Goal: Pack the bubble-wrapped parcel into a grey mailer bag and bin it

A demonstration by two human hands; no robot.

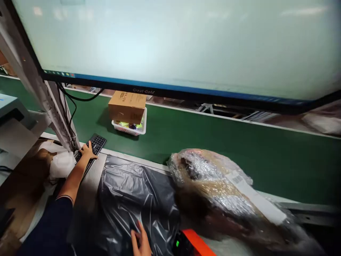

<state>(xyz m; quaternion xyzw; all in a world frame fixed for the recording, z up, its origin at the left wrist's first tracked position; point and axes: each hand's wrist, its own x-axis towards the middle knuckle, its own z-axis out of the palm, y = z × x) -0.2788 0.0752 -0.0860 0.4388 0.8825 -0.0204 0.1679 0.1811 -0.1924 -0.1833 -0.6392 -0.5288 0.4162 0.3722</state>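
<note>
My open left grip point(86, 152) is resting on the black plastic keyboard point(97, 144), while my open right grip point(140, 241) is touching the soft, slippery black plastic sheeting point(133, 192), which I'd gather by its loose folds.

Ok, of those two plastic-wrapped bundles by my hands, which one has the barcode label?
The silvery bubble-wrapped parcel on the right: a white barcode label runs across it, while the black plastic bundle shows no label.

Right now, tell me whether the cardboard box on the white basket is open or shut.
Shut: the top of the cardboard box lies closed and flat, with no flap raised, as it sits on the white plastic basket.
</note>
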